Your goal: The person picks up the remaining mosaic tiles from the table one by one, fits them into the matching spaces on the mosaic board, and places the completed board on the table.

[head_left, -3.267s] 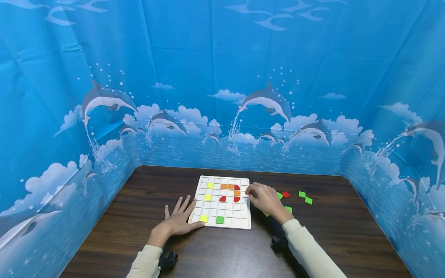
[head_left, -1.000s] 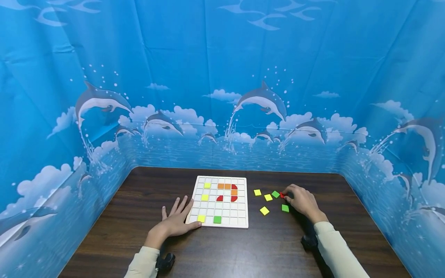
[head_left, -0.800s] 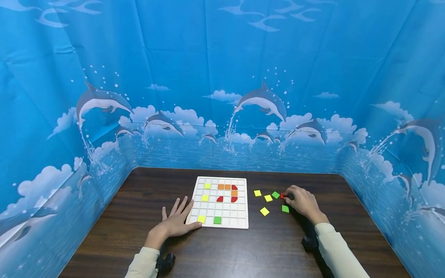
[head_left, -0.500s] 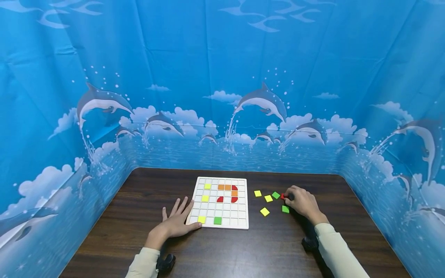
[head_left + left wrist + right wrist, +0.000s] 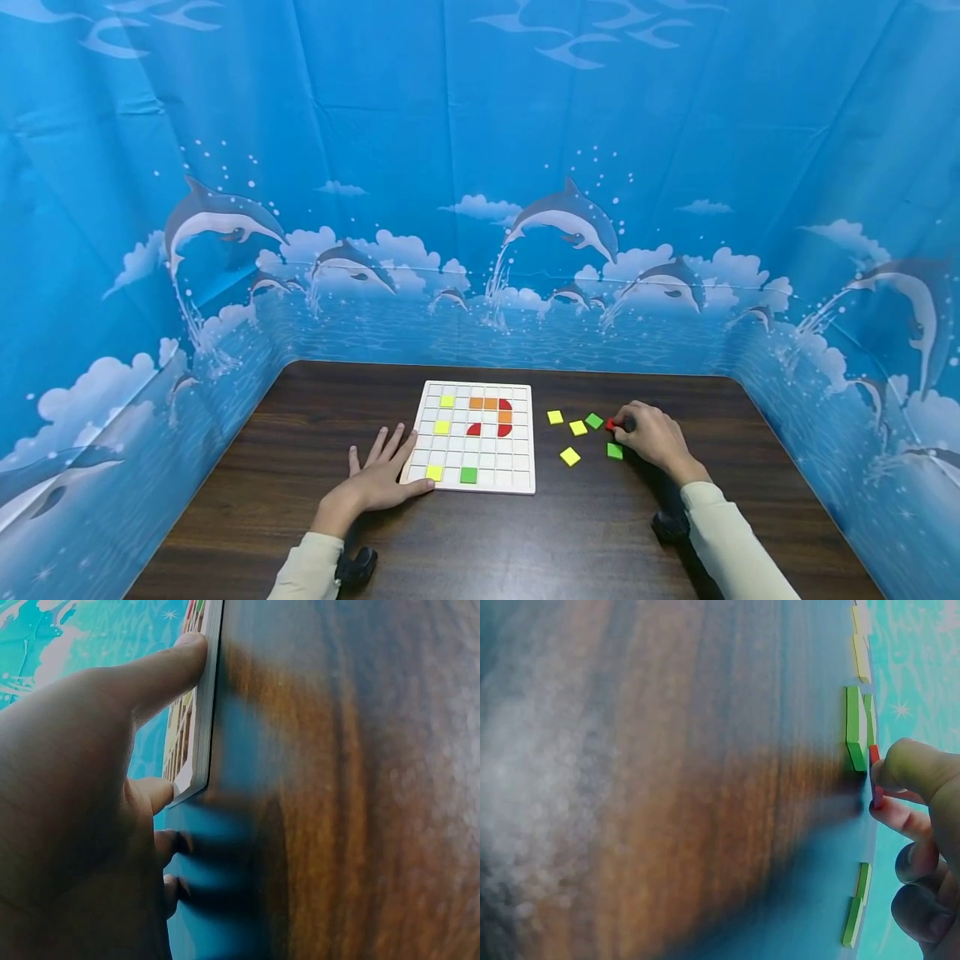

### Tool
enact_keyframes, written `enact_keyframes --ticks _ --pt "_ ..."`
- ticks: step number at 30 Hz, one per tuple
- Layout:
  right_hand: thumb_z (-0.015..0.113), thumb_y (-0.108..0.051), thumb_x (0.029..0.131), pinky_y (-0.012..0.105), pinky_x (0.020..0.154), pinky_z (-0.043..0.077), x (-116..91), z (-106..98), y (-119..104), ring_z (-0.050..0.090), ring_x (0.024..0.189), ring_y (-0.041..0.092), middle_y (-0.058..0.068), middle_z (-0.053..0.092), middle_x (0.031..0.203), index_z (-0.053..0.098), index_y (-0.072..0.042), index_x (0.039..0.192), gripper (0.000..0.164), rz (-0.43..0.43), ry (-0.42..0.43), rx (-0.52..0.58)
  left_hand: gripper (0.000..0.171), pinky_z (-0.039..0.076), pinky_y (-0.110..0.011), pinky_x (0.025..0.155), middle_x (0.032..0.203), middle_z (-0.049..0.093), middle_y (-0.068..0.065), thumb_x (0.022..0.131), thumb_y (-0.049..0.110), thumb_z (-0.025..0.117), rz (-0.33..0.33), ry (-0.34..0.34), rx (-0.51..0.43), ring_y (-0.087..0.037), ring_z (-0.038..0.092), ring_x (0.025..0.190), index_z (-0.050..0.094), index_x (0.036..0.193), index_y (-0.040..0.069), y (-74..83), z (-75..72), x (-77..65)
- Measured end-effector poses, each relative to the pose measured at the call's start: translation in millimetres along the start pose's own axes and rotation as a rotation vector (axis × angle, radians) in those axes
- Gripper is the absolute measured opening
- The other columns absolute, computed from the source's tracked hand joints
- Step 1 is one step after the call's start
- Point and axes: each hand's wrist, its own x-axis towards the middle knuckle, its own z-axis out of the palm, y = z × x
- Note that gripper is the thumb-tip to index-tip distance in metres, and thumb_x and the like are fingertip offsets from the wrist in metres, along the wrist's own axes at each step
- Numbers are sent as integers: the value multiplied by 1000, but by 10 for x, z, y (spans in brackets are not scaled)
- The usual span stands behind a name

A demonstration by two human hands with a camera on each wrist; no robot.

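A white gridded board point(image 5: 498, 461) lies on the table with several yellow, orange, red and green pieces in its cells, some of the red ones quarter-round. My left hand point(image 5: 373, 483) rests at its near left corner, fingers spread; in the left wrist view the thumb point(image 5: 169, 671) lies over the board's edge. To the right of the board, my right hand point(image 5: 651, 435) pinches a red tile point(image 5: 610, 424) between thumb and finger. The right wrist view shows that red tile point(image 5: 875, 759) partly covered by the thumb point(image 5: 911, 766).
Between board and right hand lie loose yellow tiles point(image 5: 570, 457) and green tiles point(image 5: 594, 421). More green tiles point(image 5: 851, 922) show in the right wrist view beyond the hand, hidden in the head view. A blue dolphin-print curtain point(image 5: 480, 333) borders the dark wooden table point(image 5: 480, 550).
Since the oldest frame my right hand has moved right from the board's right edge to the red tile, uncovering yellow tiles. Over the last second it has stayed there; my left hand has kept its place.
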Motion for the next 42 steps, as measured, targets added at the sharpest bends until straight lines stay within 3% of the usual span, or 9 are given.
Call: enact_keyframes --ticks 8,12,18,26,34,42 --pt "79 -19 94 31 53 34 -9 -12 -39 47 63 16 13 73 124 81 -11 105 13 -11 17 10 104 -11 -86 117 180 9 -16 94 71 66 -43 -24 31 -47 1 166 22 173 18 79 -55 -30" --pt "80 -19 94 30 53 37 -13 -5 -43 49 64 15 14 74 124 81 -11 104 13 -25 30 15 105 -11 -84 118 181 7 -13 93 73 64 -53 -20 45 -44 -1 167 20 173 21 24 -5 5" --pt "81 -19 94 31 56 42 -13 14 -72 52 68 15 13 73 125 82 -12 105 13 -36 36 23 103 -9 -84 118 181 8 -14 94 71 65 -61 -33 44 -45 0 167 21 173 21 78 -52 -42" --pt "81 -18 92 30 55 40 -7 12 -181 50 66 13 8 74 117 82 -13 102 11 -80 69 21 106 -18 -85 115 181 8 -15 92 78 62 -16 -4 -9 -46 -2 166 21 173 23 6 11 -2" --pt "82 -19 91 28 52 32 23 10 -300 46 64 12 5 74 115 82 -15 101 11 -104 83 11 107 -17 -86 114 181 6 -13 91 81 59 -7 2 1 -45 -3 166 19 173 26 -71 54 43" --pt "84 -19 89 24 50 34 38 21 -467 47 63 8 0 74 108 82 -17 95 6 -188 148 33 106 -17 -86 114 181 6 -14 92 77 62 -3 -1 14 -45 -3 166 20 173 24 -11 7 1"
